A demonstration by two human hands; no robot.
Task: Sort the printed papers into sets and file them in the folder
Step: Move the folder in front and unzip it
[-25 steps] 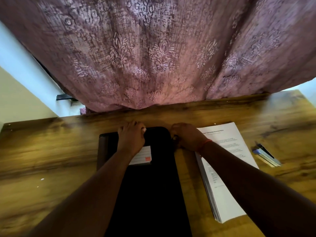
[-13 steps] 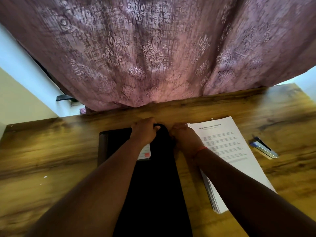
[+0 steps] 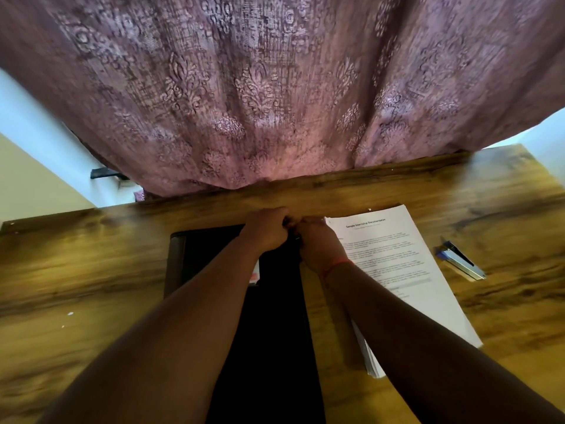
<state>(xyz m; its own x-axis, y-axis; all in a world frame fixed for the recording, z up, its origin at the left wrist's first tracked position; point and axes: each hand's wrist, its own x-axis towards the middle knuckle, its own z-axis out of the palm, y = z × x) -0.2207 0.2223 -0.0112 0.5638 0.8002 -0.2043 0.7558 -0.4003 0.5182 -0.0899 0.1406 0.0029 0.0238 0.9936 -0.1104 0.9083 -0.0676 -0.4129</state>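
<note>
Both hands now meet at the far right corner of the black zip-up folder (image 3: 214,261); a second ago I saw the left hand (image 3: 266,229) resting further left, above the white label with a red patch (image 3: 254,272), which my left forearm now mostly hides. Left hand and right hand (image 3: 318,243) sit knuckle to knuckle with fingers curled over the folder's top edge, pinching something small and dark between them at that corner; I cannot make out what it is. The folder lies closed and flat on the wood-grain desk (image 3: 91,270), running from the hands back toward me between my forearms. A thin red thread bracelet (image 3: 336,266) circles the right wrist. Just right of the folder, partly under my right forearm, lies the thick stack of white printed papers (image 3: 406,264); its top sheet is headed "Sample Internship Documentation", the body text too blurred to read. Further right on the desk rests a small blue-and-silver stapler (image 3: 460,260), apart from the stack. A mauve patterned curtain (image 3: 275,87) hangs behind the desk.
</note>
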